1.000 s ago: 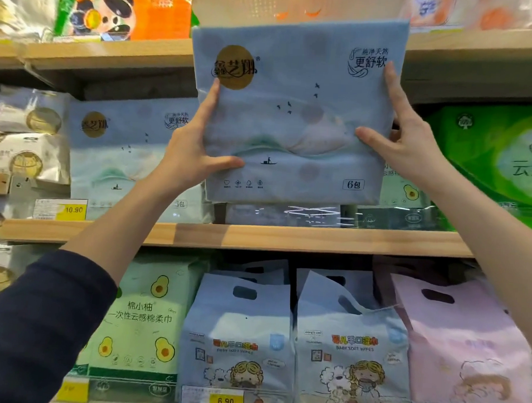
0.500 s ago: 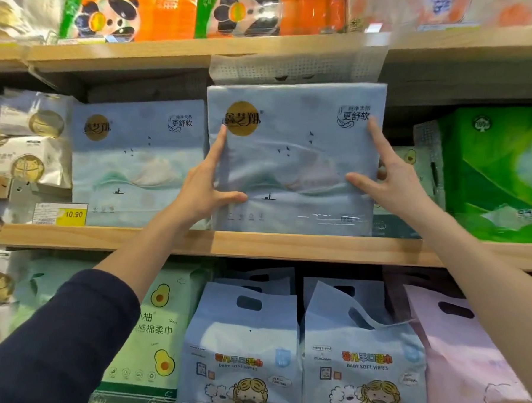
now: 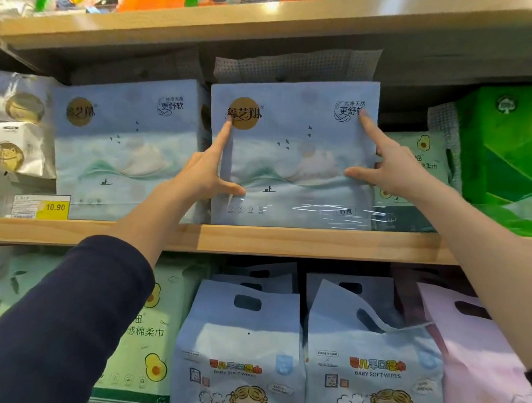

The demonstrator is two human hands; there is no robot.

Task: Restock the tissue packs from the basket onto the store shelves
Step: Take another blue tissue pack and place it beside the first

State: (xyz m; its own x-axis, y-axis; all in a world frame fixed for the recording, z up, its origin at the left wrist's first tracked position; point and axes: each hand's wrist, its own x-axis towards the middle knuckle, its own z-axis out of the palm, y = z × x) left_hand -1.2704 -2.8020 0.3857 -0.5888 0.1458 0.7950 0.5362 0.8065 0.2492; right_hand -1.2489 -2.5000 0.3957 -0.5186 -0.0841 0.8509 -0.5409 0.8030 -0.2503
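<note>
A light blue tissue pack [image 3: 291, 159] with a gold round logo stands upright on the middle wooden shelf [image 3: 287, 242], its bottom edge resting on the board. My left hand [image 3: 204, 176] grips its left edge, index finger and thumb spread on the front and the other fingers tucked between it and the identical blue pack [image 3: 125, 151] beside it. Over on the right edge my right hand [image 3: 389, 171] holds on the same way. The basket is out of sight.
A green tissue pack [image 3: 507, 161] and an avocado-print pack [image 3: 414, 166] stand to the right. A yellow price tag [image 3: 41, 206] sits at the left. The upper shelf [image 3: 268, 22] is close overhead. Baby wipes bags [image 3: 241, 348] and a pink bag [image 3: 481, 366] fill the shelf below.
The blue pack has come down from in front of the upper shelf and gone back into the middle shelf, where it now stands on the board. Both hands moved with it.
</note>
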